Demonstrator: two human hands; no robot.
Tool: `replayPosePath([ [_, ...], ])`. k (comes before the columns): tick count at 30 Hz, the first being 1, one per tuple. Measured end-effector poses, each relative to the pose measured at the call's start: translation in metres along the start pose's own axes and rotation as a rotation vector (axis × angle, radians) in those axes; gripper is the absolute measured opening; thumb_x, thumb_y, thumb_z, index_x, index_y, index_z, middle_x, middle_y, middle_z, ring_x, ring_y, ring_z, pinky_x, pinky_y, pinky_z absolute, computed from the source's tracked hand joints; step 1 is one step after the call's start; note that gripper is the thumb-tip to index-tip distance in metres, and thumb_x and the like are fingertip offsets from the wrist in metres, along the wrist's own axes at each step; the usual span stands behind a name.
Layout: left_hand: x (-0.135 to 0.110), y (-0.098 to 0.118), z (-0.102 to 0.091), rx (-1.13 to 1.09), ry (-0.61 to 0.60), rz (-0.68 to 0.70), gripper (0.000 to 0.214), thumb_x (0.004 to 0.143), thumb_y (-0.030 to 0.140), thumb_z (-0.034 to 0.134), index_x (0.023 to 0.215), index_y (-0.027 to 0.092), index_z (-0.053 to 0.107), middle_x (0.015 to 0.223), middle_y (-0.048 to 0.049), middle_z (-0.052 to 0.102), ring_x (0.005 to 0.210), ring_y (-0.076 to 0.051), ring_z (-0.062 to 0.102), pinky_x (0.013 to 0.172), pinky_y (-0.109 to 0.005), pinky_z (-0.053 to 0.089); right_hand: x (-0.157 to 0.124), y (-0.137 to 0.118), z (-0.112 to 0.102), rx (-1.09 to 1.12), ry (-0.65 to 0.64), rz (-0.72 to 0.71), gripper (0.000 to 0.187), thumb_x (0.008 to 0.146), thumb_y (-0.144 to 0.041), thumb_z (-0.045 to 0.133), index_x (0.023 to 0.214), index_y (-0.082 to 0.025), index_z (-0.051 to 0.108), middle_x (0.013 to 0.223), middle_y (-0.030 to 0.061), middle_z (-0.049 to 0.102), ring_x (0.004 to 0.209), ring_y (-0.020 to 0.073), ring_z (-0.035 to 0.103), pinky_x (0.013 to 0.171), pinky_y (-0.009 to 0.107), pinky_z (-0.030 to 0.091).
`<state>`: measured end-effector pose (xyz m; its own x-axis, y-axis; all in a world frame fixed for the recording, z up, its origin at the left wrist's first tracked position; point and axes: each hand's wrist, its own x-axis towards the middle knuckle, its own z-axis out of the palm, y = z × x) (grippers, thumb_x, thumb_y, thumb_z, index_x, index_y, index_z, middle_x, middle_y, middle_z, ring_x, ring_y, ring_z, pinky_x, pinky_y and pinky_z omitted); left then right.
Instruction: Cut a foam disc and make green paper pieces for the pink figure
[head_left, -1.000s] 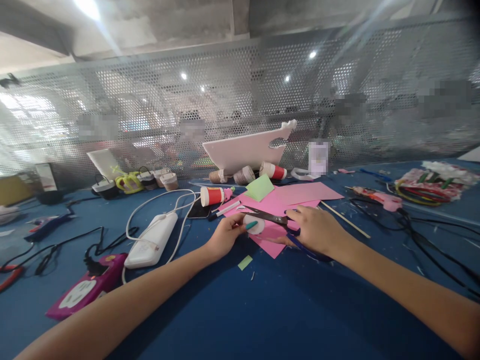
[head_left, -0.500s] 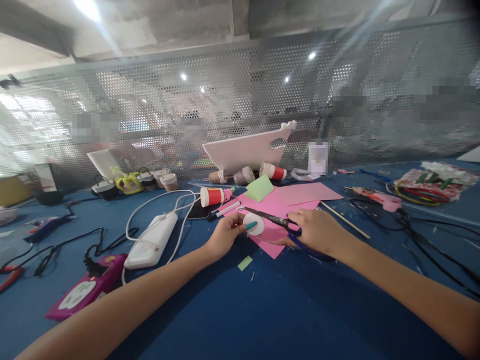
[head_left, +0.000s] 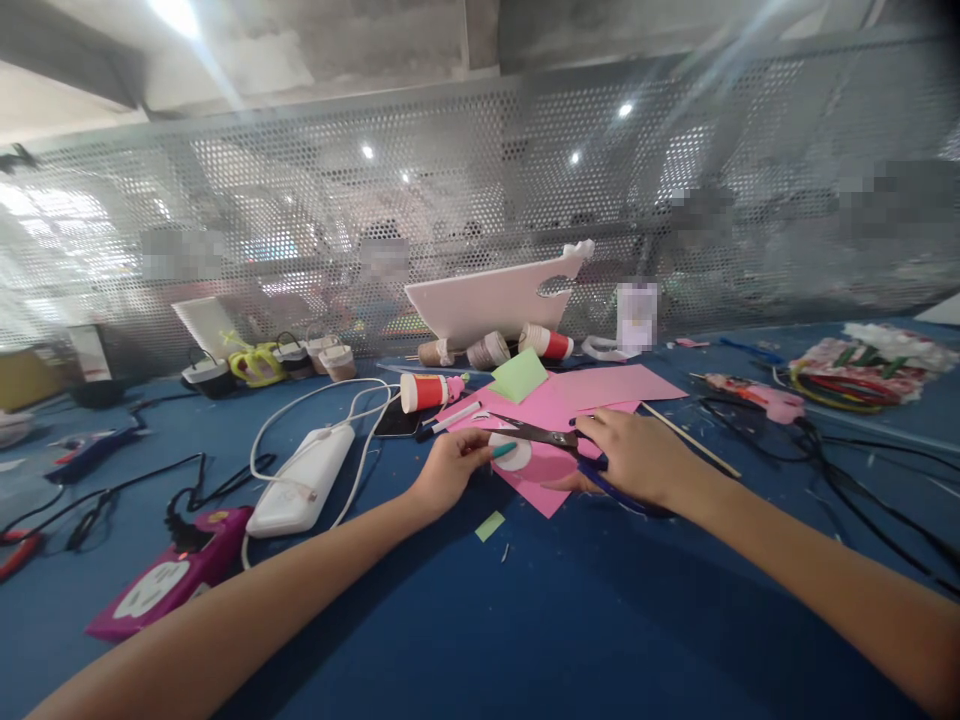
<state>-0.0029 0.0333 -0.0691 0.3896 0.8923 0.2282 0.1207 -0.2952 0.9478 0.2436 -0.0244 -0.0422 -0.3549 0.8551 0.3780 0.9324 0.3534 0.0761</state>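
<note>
Between the thumb and fingers of my left hand is a small white paper disc, pinched at its left side. My right hand is closed round the dark blue handles of a pair of scissors. The blades point left and lie across the upper part of the disc; whether they touch it I cannot tell. Beneath both hands lie sheets of pink paper, with a piece of light green paper on top at the back. A white-barrelled marker rests just behind my left hand.
A red and white paper cup lies on its side behind the left hand. A white power bank with its cable and a purple power strip are at left. A thin stick and a pink glue gun lie at right.
The scissor blades have shifted slightly over the disc and now cover its top part, which showed more fully before. Both hands remain in nearly the same place.
</note>
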Motion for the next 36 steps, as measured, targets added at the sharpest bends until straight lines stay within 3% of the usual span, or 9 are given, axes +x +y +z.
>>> replayPosePath([
  [7,-0.003,0.006,0.000,0.083,0.017,0.044,0.028,0.067,0.042,0.072,0.078,0.016,0.070,0.069,-0.0012,0.066,0.062,-0.014,0.052,0.061,-0.027,0.041,0.001,0.000,-0.003,0.011,0.007,-0.017,0.054,0.077,-0.070,0.047,0.085,-0.018,0.060,0.081,0.0092,0.065,0.073,0.0246,0.064,0.058,0.030,0.041],
  [18,-0.003,0.006,0.000,0.054,0.013,0.052,0.027,0.068,0.038,0.072,0.083,0.015,0.071,0.076,-0.0022,0.070,0.070,-0.016,0.058,0.067,-0.029,0.045,0.000,-0.002,-0.008,0.086,0.005,-0.023,0.052,0.075,-0.071,0.049,0.072,-0.020,0.058,0.069,0.0073,0.064,0.060,0.0204,0.060,0.054,0.028,0.038],
  [22,-0.002,0.007,0.001,0.007,0.035,0.038,0.028,0.066,0.039,0.074,0.082,0.016,0.070,0.074,-0.0022,0.070,0.067,-0.016,0.060,0.067,-0.030,0.047,0.003,0.001,-0.006,0.097,0.030,0.060,0.050,0.080,-0.067,0.047,0.080,-0.018,0.058,0.076,0.0114,0.067,0.067,0.0241,0.064,0.055,0.029,0.039],
  [26,-0.001,0.007,0.001,-0.164,0.066,0.005,0.035,0.061,0.039,0.079,0.081,0.014,0.066,0.076,-0.0043,0.070,0.069,-0.017,0.065,0.070,-0.031,0.051,0.004,0.005,-0.002,0.122,0.093,0.178,0.045,0.086,-0.062,0.041,0.075,-0.019,0.053,0.070,0.0110,0.067,0.065,0.0245,0.065,0.053,0.029,0.038],
  [32,-0.005,0.015,0.001,-0.267,0.081,-0.031,0.065,0.066,0.029,0.077,0.125,0.017,0.051,0.069,0.0010,0.063,0.061,-0.015,0.066,0.064,-0.028,0.052,0.004,0.004,-0.001,0.208,0.116,0.220,0.046,0.089,-0.060,0.036,0.069,-0.021,0.050,0.060,0.0084,0.064,0.060,0.0236,0.066,0.050,0.027,0.036],
  [36,-0.006,0.017,0.002,-0.290,0.040,-0.040,0.064,0.069,0.026,0.074,0.128,0.019,0.051,0.079,0.0007,0.061,0.065,-0.012,0.066,0.067,-0.028,0.053,0.003,0.001,0.004,0.242,0.091,0.228,0.050,0.090,-0.062,0.033,0.064,-0.022,0.047,0.055,0.0069,0.062,0.056,0.0228,0.065,0.050,0.027,0.037],
])
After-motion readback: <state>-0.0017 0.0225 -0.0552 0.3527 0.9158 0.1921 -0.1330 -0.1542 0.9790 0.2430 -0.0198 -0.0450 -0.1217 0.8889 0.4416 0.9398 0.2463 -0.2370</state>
